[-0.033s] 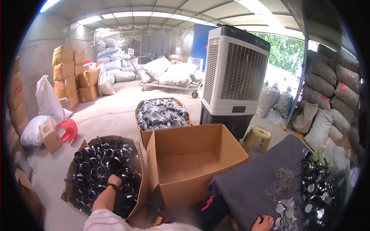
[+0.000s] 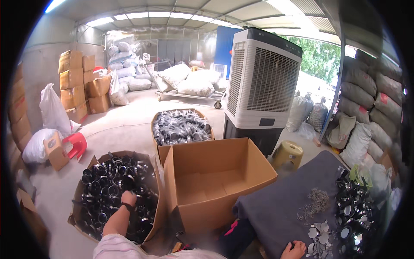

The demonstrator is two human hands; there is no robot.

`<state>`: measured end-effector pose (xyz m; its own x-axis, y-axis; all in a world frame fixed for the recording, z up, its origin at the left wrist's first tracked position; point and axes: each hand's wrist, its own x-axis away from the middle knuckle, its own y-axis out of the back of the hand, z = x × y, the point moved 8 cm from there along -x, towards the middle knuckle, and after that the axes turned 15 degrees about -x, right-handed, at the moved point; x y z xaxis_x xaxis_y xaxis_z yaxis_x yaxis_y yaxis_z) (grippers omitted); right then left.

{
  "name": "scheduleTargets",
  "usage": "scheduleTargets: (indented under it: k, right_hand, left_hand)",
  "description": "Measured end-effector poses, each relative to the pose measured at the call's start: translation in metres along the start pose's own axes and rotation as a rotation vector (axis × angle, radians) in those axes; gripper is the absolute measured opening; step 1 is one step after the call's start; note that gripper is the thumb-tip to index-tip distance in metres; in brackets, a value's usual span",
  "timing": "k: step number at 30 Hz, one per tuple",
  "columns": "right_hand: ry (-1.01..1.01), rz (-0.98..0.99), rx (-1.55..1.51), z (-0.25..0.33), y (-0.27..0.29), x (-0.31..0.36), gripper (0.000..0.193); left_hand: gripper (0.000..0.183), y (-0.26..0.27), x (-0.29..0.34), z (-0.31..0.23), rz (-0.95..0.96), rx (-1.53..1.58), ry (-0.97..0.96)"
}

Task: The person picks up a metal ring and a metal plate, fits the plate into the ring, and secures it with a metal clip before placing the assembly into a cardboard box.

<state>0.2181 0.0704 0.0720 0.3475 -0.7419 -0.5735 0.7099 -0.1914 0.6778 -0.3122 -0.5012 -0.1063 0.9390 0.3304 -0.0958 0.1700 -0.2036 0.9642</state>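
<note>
My left hand (image 2: 128, 198), with a dark band at the wrist, reaches into an open cardboard box (image 2: 158, 190) at the lower left. Its fingers are closed on a black ring-shaped part (image 2: 127, 182), though their tips are hidden. Around it lie many similar glossy black round parts (image 2: 97, 187) with straps or tabs. At the lower right, my right hand (image 2: 294, 250) rests on a dark grey cloth (image 2: 284, 203) with its fingers loosely apart and nothing seen in them. Beside it lie flat silver discs (image 2: 320, 235); farther off is a heap of small metal pieces (image 2: 317, 203).
An open cardboard box (image 2: 207, 211) stands before me. Behind it is a box of plastic-wrapped parts (image 2: 181, 127). A tall air cooler (image 2: 263, 82) and yellowish stool (image 2: 288, 154) stand to its right. More black parts (image 2: 353, 211) cover the cloth's right side. A red stool (image 2: 75, 146) lies left.
My left hand has shifted slightly away from me among the black parts, the ring-shaped part moving with it. My right hand stays where it was.
</note>
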Motion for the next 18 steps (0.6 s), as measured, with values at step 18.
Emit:
scheduleTargets:
  k: [18]
  right_hand:
    - [0.234, 0.219, -0.547, 0.125, -0.023, -0.014, 0.019]
  left_hand:
    - [0.013, 0.161, 0.415, -0.449, 0.559, 0.738, -1.737]
